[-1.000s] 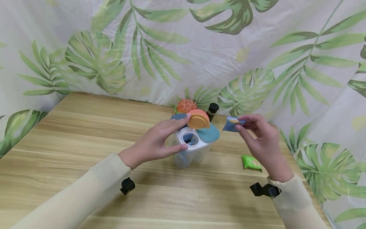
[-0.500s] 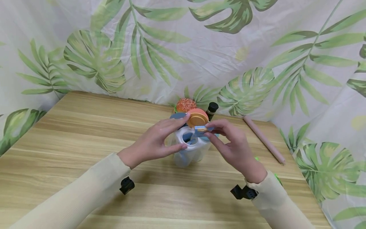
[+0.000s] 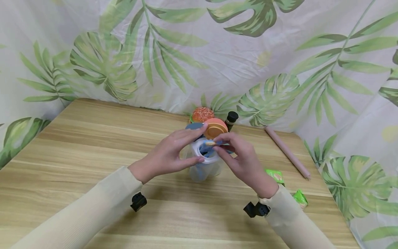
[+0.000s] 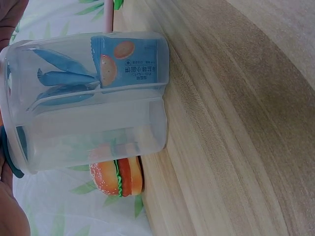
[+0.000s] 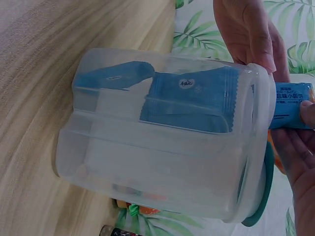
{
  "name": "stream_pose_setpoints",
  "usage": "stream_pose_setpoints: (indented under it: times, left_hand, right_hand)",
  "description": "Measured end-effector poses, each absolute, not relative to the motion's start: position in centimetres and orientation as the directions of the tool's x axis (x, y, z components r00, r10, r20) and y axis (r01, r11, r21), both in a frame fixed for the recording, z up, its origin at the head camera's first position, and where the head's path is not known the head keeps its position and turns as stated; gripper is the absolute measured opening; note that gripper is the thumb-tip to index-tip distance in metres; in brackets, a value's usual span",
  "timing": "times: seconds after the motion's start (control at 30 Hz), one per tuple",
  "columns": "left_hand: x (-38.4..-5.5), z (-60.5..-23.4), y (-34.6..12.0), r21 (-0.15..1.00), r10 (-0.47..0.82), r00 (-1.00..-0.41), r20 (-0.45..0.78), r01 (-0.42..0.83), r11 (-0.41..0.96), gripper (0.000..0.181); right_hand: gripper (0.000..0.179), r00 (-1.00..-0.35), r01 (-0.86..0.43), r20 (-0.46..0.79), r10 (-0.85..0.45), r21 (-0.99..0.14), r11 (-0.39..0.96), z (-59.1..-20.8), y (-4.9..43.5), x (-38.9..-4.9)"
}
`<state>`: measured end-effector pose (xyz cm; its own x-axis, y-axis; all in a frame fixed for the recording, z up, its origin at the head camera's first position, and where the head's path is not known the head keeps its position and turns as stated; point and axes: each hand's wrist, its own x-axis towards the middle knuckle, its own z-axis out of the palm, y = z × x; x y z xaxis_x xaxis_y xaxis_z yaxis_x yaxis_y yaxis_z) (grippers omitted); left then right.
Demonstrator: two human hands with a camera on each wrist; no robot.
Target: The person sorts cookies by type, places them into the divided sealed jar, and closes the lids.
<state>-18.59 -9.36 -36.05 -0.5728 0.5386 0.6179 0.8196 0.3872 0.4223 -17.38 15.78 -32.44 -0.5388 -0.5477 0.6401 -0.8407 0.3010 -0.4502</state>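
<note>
A clear plastic storage container (image 3: 200, 173) with a white top stands upright, its orange flip lid (image 3: 215, 131) raised over a round opening. My left hand (image 3: 169, 152) spans the top, thumb at the opening's rim and a fingertip at the orange lid. My right hand (image 3: 242, 159) pinches a small blue biscuit packet (image 5: 290, 105) at the opening, one end right at the rim. Through the wall, several blue packets (image 4: 130, 64) show in one compartment, while the neighbouring compartment (image 4: 93, 135) holds none. Part of the pinched packet is hidden by my right fingers.
Behind the container are a toy hamburger (image 3: 202, 114) and a black-capped bottle (image 3: 231, 118). A pink rod (image 3: 287, 152) lies at the right. Two green packets (image 3: 276, 175) lie near my right forearm, which partly covers them. A leaf-print cloth (image 3: 174, 52) hangs behind the wooden table (image 3: 93, 138).
My right hand has brought the blue packet leftward from beside the container to its opening. The pink rod and another green packet have come into sight. My left hand has stayed in place.
</note>
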Motion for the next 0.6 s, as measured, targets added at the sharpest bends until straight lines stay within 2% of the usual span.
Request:
stream_pose_setpoints:
  times: [0.2,0.6]
  left_hand:
    - [-18.46,-36.03,-9.34,0.420,0.536,-0.571,0.622,0.821,0.387,0.089]
    - [-18.40,-36.09,-9.31,0.432,0.542,-0.589,0.600,0.808,0.401,0.089]
  right_hand:
    - [0.022,-0.557,-0.830,0.608,-0.566,-0.443,0.340,-32.64,15.72,-17.48]
    - [0.016,-0.479,-0.878,0.613,-0.629,-0.321,0.356,-33.21,15.86,-17.55]
